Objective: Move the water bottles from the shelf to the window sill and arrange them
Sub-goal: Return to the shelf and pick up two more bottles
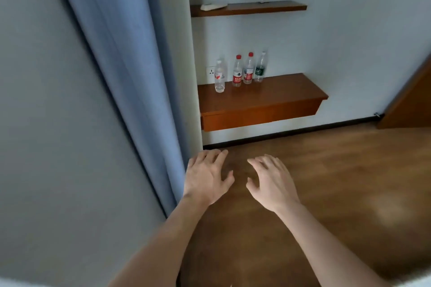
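Observation:
Several water bottles stand upright in a row at the left end of a low wooden wall shelf (279, 98). Leftmost is a clear bottle with a white cap (219, 77). Two red-capped, red-labelled bottles (237, 72) (248, 69) follow, then a bottle with a dark green label (260, 68). My left hand (206, 176) and my right hand (271, 180) are stretched out over the floor, well short of the shelf, fingers spread and holding nothing. No window sill is in view.
A blue curtain (121, 58) hangs along the wall at left. A thinner upper shelf (268, 7) carries a white remote. A wall socket (210, 72) sits behind the leftmost bottle. A wooden door (410, 102) stands at right. Wooden floor (338, 182) lies ahead.

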Demonstrator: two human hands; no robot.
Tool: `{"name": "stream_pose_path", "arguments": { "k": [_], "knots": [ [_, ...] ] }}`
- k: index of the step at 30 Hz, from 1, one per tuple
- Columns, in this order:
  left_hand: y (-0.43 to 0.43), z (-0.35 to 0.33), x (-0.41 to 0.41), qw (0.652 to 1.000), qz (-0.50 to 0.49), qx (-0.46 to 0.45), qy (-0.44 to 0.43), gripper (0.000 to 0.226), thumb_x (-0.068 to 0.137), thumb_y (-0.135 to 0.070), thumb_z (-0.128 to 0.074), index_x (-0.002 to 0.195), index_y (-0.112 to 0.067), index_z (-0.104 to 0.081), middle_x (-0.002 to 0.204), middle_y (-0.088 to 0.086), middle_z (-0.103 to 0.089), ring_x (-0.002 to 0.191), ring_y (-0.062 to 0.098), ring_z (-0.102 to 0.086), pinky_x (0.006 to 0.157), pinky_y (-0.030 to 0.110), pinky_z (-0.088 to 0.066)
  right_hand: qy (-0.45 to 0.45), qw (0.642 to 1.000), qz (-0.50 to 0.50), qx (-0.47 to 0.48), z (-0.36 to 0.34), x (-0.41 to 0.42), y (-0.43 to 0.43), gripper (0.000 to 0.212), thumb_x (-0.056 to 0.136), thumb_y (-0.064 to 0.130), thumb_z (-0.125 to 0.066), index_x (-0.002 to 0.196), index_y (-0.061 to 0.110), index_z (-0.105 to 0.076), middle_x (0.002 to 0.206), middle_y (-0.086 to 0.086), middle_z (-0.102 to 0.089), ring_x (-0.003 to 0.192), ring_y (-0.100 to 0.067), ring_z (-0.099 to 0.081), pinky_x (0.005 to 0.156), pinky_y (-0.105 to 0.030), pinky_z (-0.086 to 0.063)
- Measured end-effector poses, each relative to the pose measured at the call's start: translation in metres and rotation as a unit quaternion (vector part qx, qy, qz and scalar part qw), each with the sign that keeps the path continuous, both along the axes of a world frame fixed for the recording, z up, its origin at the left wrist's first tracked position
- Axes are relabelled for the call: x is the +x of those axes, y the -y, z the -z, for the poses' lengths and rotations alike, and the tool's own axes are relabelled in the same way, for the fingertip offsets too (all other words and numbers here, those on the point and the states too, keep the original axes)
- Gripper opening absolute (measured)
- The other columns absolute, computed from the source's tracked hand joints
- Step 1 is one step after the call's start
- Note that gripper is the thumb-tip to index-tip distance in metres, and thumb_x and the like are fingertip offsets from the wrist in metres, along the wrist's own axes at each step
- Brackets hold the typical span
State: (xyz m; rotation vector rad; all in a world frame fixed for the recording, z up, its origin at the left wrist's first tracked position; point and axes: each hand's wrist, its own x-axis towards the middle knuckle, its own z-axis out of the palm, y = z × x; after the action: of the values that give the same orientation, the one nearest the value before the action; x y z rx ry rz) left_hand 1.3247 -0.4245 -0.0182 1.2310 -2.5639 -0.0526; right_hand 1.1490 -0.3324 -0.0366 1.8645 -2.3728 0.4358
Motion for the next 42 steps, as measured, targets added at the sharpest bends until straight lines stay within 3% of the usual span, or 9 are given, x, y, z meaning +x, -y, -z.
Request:
{"name": "stream_pose_path", "arguments": {
  "k": [7, 16, 26, 42],
  "knots": [
    [0.068, 0.007, -0.055, 1.000, 0.005, 0.020, 0.005, 0.060, 0.093, -0.063, -0.036, 0.147, -0.038, -0.034, 0.150, -0.009, -0.044, 0.139, 0.018, -0.038, 0.117, 0.043, -0.028, 0.017, 0.998, 0.048, 0.024, 0.007, -0.045, 0.055, 0.053, 0.091, 0.048, -0.062, 0.140, 0.029, -0.054, 0.143, 0.002, -0.058, 0.140, -0.020, -0.046, 0.120, -0.042, -0.035],
    [0.179, 0.013, -0.158, 1.000, 0.006, 0.013, 0.001, 0.061, 0.090, -0.064, -0.042, 0.144, -0.037, -0.039, 0.147, -0.010, -0.048, 0.138, 0.015, -0.041, 0.118, 0.043, -0.032, 0.041, 0.995, 0.090, 0.026, 0.017, -0.149, 0.158, 0.057, 0.093, 0.053, -0.059, 0.145, 0.035, -0.047, 0.151, 0.007, -0.049, 0.147, -0.018, -0.035, 0.122, -0.038, -0.019],
    [0.299, 0.007, -0.312, 0.999, -0.016, 0.024, -0.019, 0.061, 0.090, -0.063, -0.045, 0.145, -0.035, -0.040, 0.146, -0.011, -0.048, 0.137, 0.013, -0.041, 0.116, 0.039, -0.033, 0.066, 0.994, 0.085, 0.021, 0.014, -0.320, 0.279, 0.058, 0.090, 0.046, -0.063, 0.143, 0.026, -0.051, 0.141, 0.003, -0.057, 0.139, -0.021, -0.045, 0.118, -0.043, -0.038],
    [0.455, 0.041, -0.369, 0.994, -0.102, 0.022, -0.015, 0.061, 0.088, -0.063, -0.043, 0.142, -0.034, -0.044, 0.142, -0.009, -0.054, 0.134, 0.014, -0.047, 0.111, 0.041, -0.040, 0.090, 0.995, -0.001, 0.049, 0.031, -0.393, 0.466, 0.058, 0.095, 0.053, -0.053, 0.148, 0.034, -0.040, 0.151, 0.007, -0.047, 0.146, -0.018, -0.036, 0.122, -0.043, -0.031]
  ]
}}
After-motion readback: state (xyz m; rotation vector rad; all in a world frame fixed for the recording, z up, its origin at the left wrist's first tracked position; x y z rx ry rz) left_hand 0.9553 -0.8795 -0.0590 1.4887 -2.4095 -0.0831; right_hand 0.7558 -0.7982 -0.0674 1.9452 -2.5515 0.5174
